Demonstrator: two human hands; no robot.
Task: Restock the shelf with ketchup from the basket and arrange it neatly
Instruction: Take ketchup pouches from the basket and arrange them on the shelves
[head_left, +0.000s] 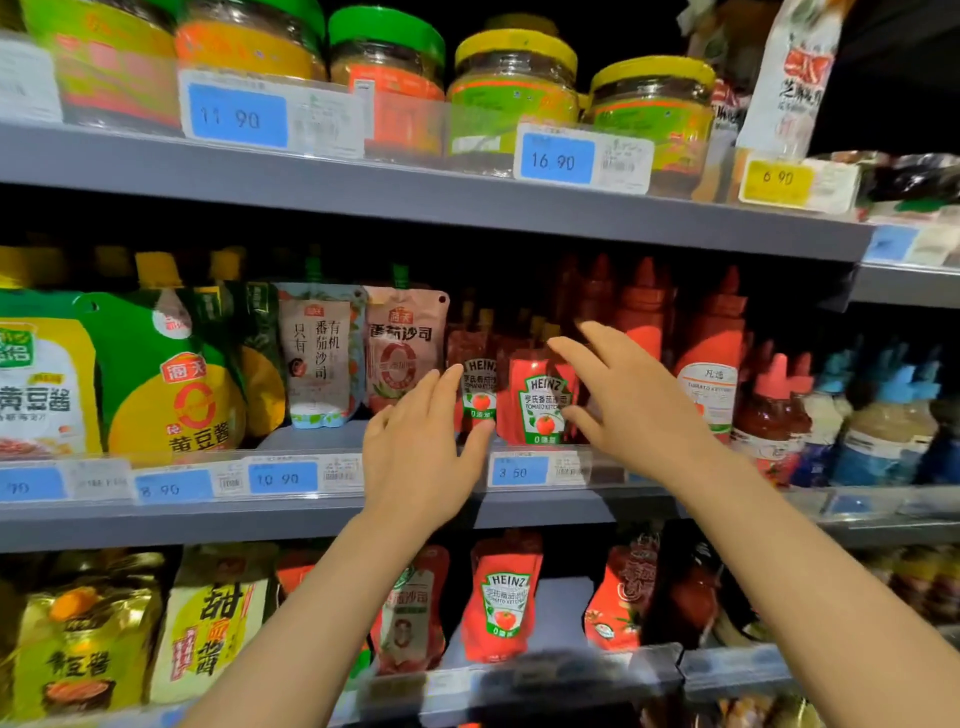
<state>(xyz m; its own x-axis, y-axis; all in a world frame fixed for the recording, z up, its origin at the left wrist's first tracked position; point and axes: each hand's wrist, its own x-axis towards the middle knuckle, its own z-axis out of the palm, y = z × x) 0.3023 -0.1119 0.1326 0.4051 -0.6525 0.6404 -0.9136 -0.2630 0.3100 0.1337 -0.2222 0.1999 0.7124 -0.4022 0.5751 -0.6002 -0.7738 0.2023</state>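
Two red Heinz ketchup pouches stand side by side on the middle shelf (311, 436): a left pouch (479, 387) and a right pouch (540, 400), with more red pouches behind them. My left hand (421, 452) is raised in front of the left pouch, fingers straight, fingertips at its label. My right hand (623, 400) reaches in from the right, fingers spread beside the right pouch, holding nothing. Whether either hand touches a pouch is unclear. A dark blurred shape (561, 675) at the bottom edge may be the basket.
Pink tomato sauce pouches (405, 348) stand left of the Heinz pouches, red squeeze bottles (711, 338) to the right. Jars with green and yellow lids (514, 98) fill the top shelf. Another Heinz pouch (504, 603) stands on the lower shelf. Price tags line the shelf edges.
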